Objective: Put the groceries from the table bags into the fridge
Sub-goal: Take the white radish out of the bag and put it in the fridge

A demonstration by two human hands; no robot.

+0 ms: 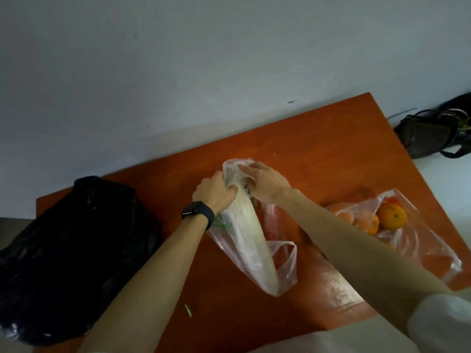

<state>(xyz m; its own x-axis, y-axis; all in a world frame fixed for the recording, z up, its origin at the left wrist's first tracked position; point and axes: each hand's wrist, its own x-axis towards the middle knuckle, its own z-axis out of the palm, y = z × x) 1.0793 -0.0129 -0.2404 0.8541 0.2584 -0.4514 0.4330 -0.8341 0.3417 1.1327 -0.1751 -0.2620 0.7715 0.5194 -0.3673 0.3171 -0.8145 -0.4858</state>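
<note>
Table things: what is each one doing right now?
left hand, grips the wrapped white vegetable at its top.
right hand, on the same top; grip unclear.
wrapped white vegetable, lying across a thin clear bag.
black bag, slumped, contents hidden.
bag of oranges, lying flat, oranges inside.

An orange-brown wooden surface (318,149) lies under my left grip (216,192), its far edge set against a plain pale grey wall (178,59). The wall bears a small dark mark (290,101). Far right of my grip, a dark mesh bag (425,136) sits on the pale floor (446,179). The light is dim.
</note>
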